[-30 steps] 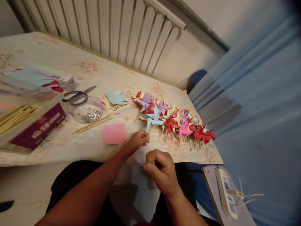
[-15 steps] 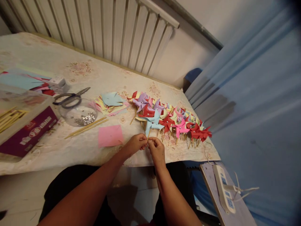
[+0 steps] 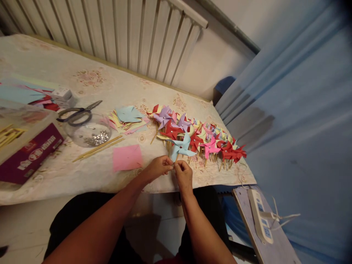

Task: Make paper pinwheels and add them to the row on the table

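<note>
One light-blue pinwheel (image 3: 180, 149) rises just beyond the right hand's grip (image 3: 184, 176).

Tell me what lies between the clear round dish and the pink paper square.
In the head view, a few thin wooden sticks lie on the tablecloth between the clear round dish and the pink paper square.

The left forearm (image 3: 110, 216) extends obliquely forward and rightward, its wrist nearly straight; the left grip (image 3: 160, 165) shows digits flexed inward. The right forearm (image 3: 202, 225) is bare, steeper and inclined leftward; the right grip (image 3: 184, 175) lies dorsal surface uppermost, digits pinched, fingertips just beside the left's.
</note>
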`<action>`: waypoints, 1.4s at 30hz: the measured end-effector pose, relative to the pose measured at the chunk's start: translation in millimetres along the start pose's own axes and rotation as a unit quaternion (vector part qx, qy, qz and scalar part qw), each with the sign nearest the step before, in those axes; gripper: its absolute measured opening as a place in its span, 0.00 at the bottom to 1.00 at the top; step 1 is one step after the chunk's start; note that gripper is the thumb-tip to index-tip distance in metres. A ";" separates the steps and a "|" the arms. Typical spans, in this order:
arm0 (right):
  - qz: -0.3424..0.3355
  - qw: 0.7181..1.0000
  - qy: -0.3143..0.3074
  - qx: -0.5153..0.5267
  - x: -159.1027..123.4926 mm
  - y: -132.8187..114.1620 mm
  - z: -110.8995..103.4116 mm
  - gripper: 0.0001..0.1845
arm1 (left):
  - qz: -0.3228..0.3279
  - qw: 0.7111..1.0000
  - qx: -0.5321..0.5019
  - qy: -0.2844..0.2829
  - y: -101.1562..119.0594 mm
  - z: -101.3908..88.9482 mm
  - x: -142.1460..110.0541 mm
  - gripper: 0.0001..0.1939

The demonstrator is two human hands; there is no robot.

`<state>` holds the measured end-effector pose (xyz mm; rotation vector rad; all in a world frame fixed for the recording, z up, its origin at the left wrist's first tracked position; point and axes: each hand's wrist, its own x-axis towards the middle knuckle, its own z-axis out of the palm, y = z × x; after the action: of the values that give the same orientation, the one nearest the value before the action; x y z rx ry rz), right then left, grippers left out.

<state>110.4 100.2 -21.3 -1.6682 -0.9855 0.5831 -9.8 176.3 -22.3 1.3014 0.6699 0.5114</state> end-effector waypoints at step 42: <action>-0.009 0.996 -0.074 0.052 -8.2 21.5 1.9 0.04 | 0.007 1.000 0.006 -0.006 -5.3 2.8 4.0 0.09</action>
<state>111.3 92.3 -42.9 -1.5403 -1.0568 0.7412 -5.1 176.0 -27.7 1.3201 0.6554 0.5108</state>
